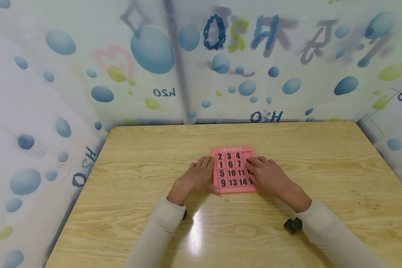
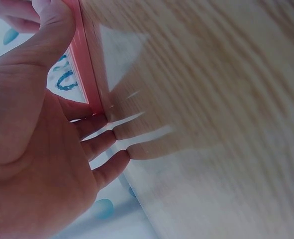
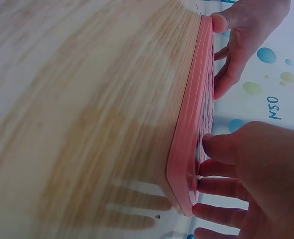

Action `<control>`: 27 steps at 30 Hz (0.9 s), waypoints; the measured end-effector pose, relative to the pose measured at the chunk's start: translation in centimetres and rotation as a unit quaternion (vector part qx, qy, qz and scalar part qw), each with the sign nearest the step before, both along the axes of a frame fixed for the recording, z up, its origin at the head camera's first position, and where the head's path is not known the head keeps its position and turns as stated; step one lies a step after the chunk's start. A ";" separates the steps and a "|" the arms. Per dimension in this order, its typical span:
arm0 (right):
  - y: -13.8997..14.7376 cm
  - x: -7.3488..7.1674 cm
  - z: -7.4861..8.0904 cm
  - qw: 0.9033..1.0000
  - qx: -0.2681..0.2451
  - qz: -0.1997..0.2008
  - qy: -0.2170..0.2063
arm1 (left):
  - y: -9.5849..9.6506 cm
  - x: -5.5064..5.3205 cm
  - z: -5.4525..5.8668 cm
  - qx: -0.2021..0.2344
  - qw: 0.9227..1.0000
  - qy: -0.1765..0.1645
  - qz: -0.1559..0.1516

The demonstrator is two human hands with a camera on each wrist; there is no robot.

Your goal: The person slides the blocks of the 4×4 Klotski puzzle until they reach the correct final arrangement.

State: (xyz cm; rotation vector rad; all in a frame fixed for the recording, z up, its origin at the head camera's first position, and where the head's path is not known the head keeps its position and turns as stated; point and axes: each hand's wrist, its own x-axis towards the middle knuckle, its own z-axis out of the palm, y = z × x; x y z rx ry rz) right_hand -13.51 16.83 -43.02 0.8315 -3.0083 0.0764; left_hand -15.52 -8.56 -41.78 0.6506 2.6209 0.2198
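Note:
A pink number sliding puzzle (image 1: 232,189) lies flat on the table, its black-numbered tiles in rows. The top row reads 2, 3, 4, with a gap at its right end. My left hand (image 1: 199,178) holds the puzzle's left side, the thumb at the near left corner and the fingers along the edge. Over the right-hand column is my right hand (image 1: 269,176), its fingertips and thumb touching the tiles there and hiding some of them. The right wrist view shows that hand (image 3: 271,174) with fingers loosely extended over the frame.
The wooden table (image 1: 137,156) stretches out around the puzzle. Behind it and at both sides rise white sheets (image 1: 120,96) printed with blue and green drops. Small dark marks (image 1: 363,199) show on the table at the right.

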 end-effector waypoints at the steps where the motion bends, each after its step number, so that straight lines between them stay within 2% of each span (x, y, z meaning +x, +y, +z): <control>1: 0.0 0.0 0.0 1.000 0.002 -0.001 -0.001 | 0.0 0.0 0.0 0.000 1.000 0.000 0.000; 18: 0.0 0.1 0.5 1.000 -0.003 0.013 0.017 | 0.0 0.0 -0.1 -0.001 1.000 -0.002 -0.002; 27: -1.3 -1.3 0.7 1.000 -0.020 -0.005 -0.022 | -0.1 -0.1 -0.2 0.003 1.000 0.003 -0.006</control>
